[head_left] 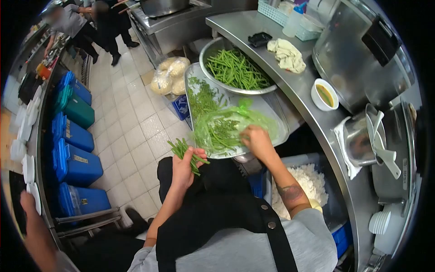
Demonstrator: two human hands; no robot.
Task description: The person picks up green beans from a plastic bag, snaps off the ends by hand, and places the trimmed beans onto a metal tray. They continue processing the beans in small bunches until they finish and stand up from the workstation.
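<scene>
My left hand (183, 168) is closed around a bunch of thin green stems (179, 148), held just left of the tray's near corner. Over the right part of the tray is my right hand (257, 141), its fingers curled together; what they hold, if anything, is hidden. Beneath and beside it lies a light green plastic bag (259, 121), spread open with green stems (222, 136) on it. Loose leafy greens (201, 97) cover the left side of the metal tray (282, 129). Behind the tray stands a steel bowl (207, 48) full of cut green stalks (235, 68).
A steel counter (301, 93) curves along the right, with a cloth (287, 55), a white bowl of sauce (324, 96) and a large pot (358, 59). White rice (306, 183) fills a tub below. Blue bins (77, 161) line the left. Other people (84, 27) stand nearby.
</scene>
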